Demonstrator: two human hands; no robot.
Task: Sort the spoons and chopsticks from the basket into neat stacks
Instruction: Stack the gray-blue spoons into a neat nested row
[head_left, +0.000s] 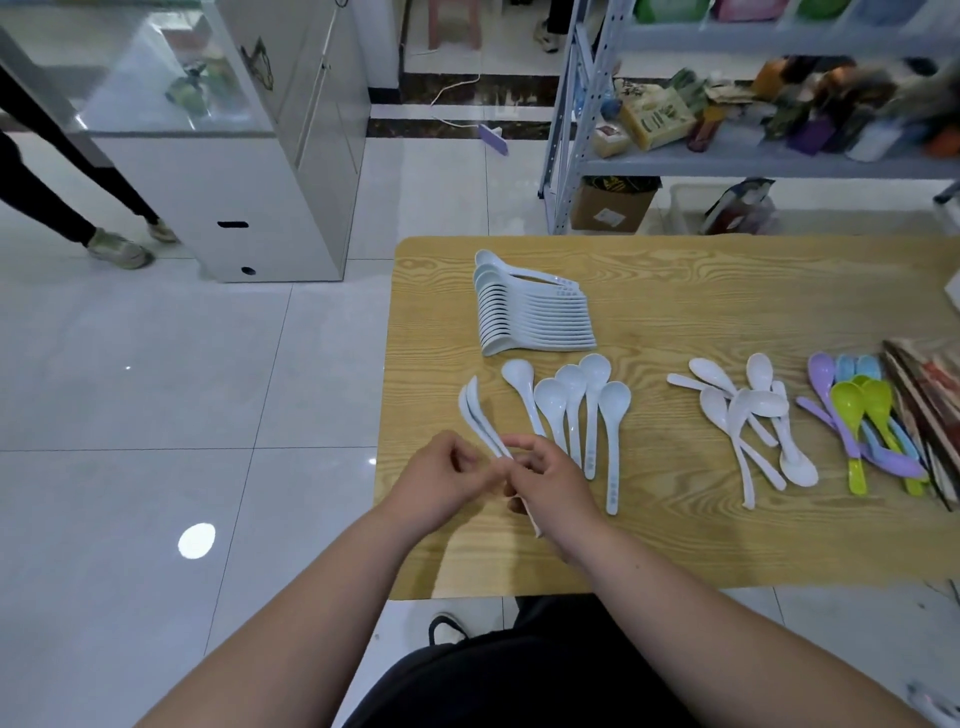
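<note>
Pinching at the handles, both hands meet over the near-left part of the table (675, 545). The left hand (441, 483) has its fingers curled, tips nipping the shafts of a nested pair (474, 410) of white spoons. The right hand (553, 488) is curled round the same handles lower down, w/ a white end poking out under its palm. The step in hand looks like seating one spoon into the other. To do it well, prob. slide bowl into bowl till the handles lie flush, keep both facing the same way as the stack (530, 312), & grip lightly, b/c the glossy plastic seems slick and could skate sideways. Just right of the hands lies a row (576, 410) of loose spoons, bowls up: deep oval bowls, long flat handles w/ faint blue print. Beyond them the stack sits on its side, evenly fanned, smooth & hard-looking. Farther right is a criss-crossed heap (748, 415) of the same white spoons, then coloured spoons (862, 421) in lilac, lime & pale blue. Dark chopsticks (930, 415) lie at the edge, too blurred for detail. The basket isn't in view. The tabletop shows bold yellow wood grain w/ a matte finish.
</note>
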